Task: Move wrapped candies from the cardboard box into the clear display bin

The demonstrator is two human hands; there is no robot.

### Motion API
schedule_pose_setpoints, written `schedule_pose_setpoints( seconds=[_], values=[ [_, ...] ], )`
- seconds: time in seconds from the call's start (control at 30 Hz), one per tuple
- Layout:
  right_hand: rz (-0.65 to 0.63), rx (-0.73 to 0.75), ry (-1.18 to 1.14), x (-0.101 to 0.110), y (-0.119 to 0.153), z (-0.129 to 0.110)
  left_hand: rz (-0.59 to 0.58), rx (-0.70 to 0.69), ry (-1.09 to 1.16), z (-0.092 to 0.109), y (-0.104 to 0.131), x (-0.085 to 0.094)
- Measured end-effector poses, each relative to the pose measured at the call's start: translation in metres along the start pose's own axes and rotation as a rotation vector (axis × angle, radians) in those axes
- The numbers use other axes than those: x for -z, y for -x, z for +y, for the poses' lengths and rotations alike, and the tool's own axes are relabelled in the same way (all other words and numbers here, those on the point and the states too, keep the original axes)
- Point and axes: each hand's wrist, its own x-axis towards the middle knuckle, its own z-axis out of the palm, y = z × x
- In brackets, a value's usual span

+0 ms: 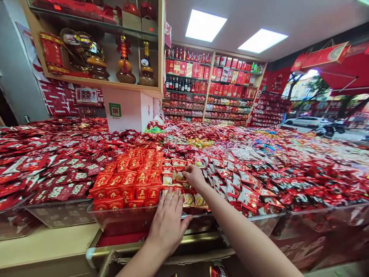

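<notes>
My left hand point(170, 217) lies flat with its fingers stretched out over the near end of a row of small red-and-gold sweet packets point(188, 199) printed with a yellow fruit-like picture. Its thumb points right, near the front rim of the clear bin. Farther back in the same row, my right hand point(195, 177) has its fingertips pinched at one sweet packet point(179, 176); the hand partly covers the grip. Left of the row, bright red packets point(127, 181) with gold lettering stand in neat lines. White-and-red packets point(230, 181) lie heaped to the right.
Clear plastic bins point(62, 213) line the counter front. Below my hands is an open cardboard box point(184, 259) with a packet inside. A cabinet point(115, 86) with bottles overhangs at left. Stocked shelves point(213, 84) fill the back wall; a street lies beyond at right.
</notes>
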Motion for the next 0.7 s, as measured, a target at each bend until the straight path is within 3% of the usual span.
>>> schedule_pose_setpoints(
  seconds=[0.53, 0.7],
  values=[
    [-0.348, -0.166, 0.056, 0.011, -0.004, -0.016, 0.011, -0.004, 0.005, 0.001, 0.007, -0.005],
    [-0.387, -0.187, 0.056, 0.009, -0.010, -0.015, 0.025, -0.006, -0.004, 0.000, 0.007, -0.006]
  ],
)
